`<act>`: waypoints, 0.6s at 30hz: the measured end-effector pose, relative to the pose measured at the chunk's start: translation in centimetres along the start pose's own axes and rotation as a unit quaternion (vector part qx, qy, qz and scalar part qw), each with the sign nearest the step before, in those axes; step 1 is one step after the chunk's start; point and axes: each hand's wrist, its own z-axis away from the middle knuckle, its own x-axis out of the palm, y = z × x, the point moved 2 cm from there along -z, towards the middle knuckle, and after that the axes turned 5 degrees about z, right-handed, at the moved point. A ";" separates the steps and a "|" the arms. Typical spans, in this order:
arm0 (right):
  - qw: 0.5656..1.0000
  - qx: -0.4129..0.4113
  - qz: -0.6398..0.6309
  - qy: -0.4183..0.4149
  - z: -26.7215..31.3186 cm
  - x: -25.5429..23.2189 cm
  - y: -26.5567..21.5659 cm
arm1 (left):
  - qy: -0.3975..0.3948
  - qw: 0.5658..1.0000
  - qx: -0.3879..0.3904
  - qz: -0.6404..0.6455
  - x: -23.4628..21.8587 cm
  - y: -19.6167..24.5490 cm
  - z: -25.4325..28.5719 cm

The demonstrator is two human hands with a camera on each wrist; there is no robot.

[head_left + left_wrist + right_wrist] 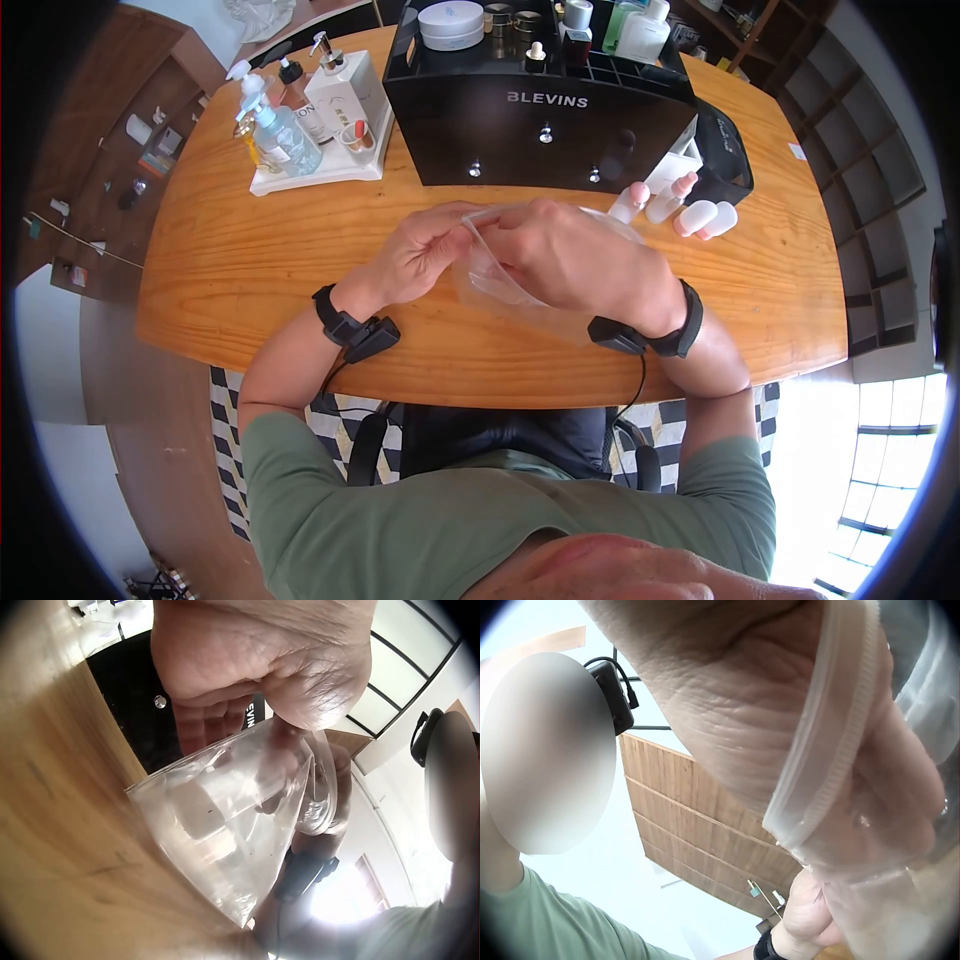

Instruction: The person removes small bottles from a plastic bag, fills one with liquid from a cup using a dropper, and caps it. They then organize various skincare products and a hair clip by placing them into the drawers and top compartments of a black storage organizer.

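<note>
A clear plastic zip bag (490, 282) is held up over the near middle of the table. My left hand (415, 255) pinches its edge between thumb and fingers. My right hand (590, 255) reaches in through the mouth, and the zip strip (829, 727) crosses the back of that hand in the right wrist view. Its fingers (277, 776) show blurred through the film in the left wrist view; I cannot tell whether they hold anything. A whitish rounded shape (199, 810) also shows through the bag there.
Behind the hands stands a black organizer box (480, 130) with drawers and jars on top. Small pink-and-white bottles (665, 200) and a black pouch (722, 150) are at its right. A white tray (320, 176) with pump bottles sits back left on the wooden table (220, 270).
</note>
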 end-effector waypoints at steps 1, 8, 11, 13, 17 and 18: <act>1.000 -0.019 0.020 0.011 -0.1 0.6 0.1 | 0.000 1.000 0.000 0.000 0.0 0.0 0.0; 1.000 0.007 0.007 -0.019 -0.1 -0.2 -0.6 | 0.004 1.000 0.017 -0.008 -0.1 0.0 0.0; 0.997 -0.014 -0.004 0.069 0.6 -1.9 0.7 | 0.013 1.000 0.014 0.013 0.0 -0.1 0.2; 0.996 0.024 0.042 0.077 1.4 -4.0 0.3 | 0.018 0.999 0.017 0.035 -0.2 -0.3 0.2; 0.986 0.077 0.135 0.055 2.5 -4.6 1.6 | 0.004 0.993 -0.017 0.119 -0.4 -0.9 0.1; 0.985 0.090 0.146 0.006 2.7 -4.5 1.9 | 0.009 0.993 -0.003 0.118 -0.4 -0.9 0.0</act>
